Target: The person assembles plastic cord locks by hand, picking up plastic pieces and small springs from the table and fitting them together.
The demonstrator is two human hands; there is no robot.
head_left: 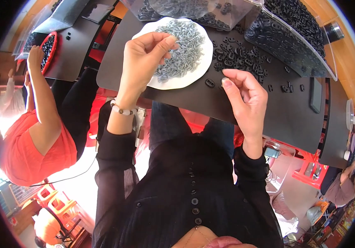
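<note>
My left hand [146,58] is over the left part of a white plate [206,62] with a wavy rim. Its thumb and fingers are pinched together; whatever is between them is too small to make out. Heaped on the plate are small silvery metal pieces [181,62] that look like springs. To the right, my right hand [247,97] hovers above the table's near part, thumb and forefinger drawn close together. A dark speck shows at its fingertips, too small to name. Close by lie a black two-holed piece [210,83] and a loose pile of similar black plastic pieces [239,53].
Clear bins [291,53] full of black pieces stand at the far side and right of the dark table [285,120]. A phone [316,96] lies at the right. On the left, a person in red [41,144] reaches into a red basket [53,56]. Another person [345,186] is at far right.
</note>
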